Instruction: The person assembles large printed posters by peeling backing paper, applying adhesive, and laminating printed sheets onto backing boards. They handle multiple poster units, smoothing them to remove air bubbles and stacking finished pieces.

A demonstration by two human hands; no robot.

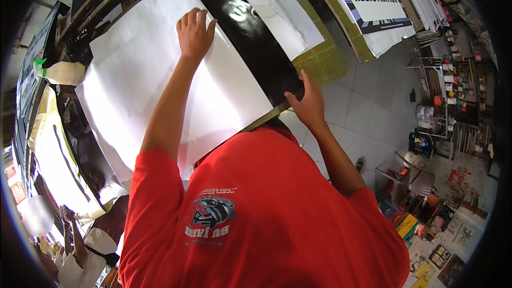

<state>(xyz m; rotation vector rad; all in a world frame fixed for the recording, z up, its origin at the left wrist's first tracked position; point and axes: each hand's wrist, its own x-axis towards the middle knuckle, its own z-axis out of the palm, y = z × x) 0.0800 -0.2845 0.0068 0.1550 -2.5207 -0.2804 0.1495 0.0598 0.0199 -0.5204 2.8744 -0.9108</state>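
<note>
A large white sheet (133, 90) lies on the worktable, and along its right side runs a long glossy black strip (250, 32). My left hand (196, 36) rests on the sheet close to the strip's far part, its fingers stretched out and holding nothing. At the strip's near right corner is my right hand (309, 101). Its thumb and a fingertip lie over the black edge and seem to grip it; the other fingers are blurred and partly hidden.
A green cutting mat (322, 58) shows beyond the sheets. A white spray bottle (63, 73) with a green top sits at the left. To the right are a printed sign board (373, 0), grey floor tiles (368, 101) and a rack (445, 96) of small containers.
</note>
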